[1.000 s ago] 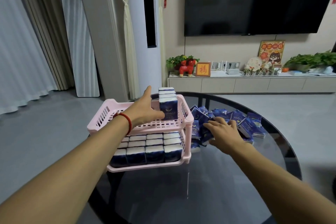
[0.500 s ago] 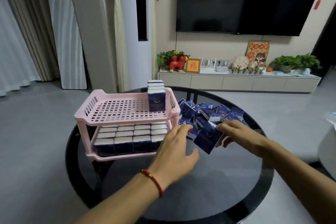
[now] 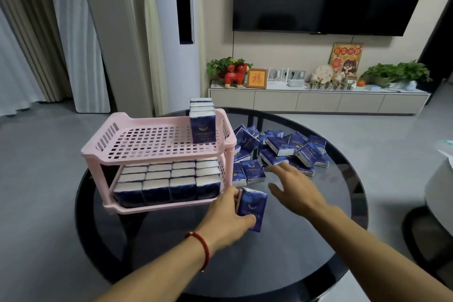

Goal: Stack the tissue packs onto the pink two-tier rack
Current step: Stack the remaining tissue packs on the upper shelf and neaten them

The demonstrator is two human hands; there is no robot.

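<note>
The pink two-tier rack [image 3: 127, 154] stands on the left of the round dark glass table [image 3: 282, 252]. Its lower tier is packed with dark blue tissue packs [image 3: 169, 179]. A short row of packs [image 3: 202, 120] stands upright at the right end of the upper tier. My left hand [image 3: 225, 223] grips one blue tissue pack [image 3: 252, 208] upright, just in front of the rack's right corner. My right hand [image 3: 294, 189] hovers with spread fingers beside it, at the near edge of a loose pile of packs [image 3: 282, 149].
A low white TV cabinet [image 3: 318, 100] with plants and ornaments runs along the far wall under a big screen. A pale seat or stool edge [image 3: 441, 184] sits off the table's right side. Curtains hang at the left.
The pack passed from my right hand to my left hand, which now grips it. My right hand has let go and opened near the pile. The view drew closer to the table.
</note>
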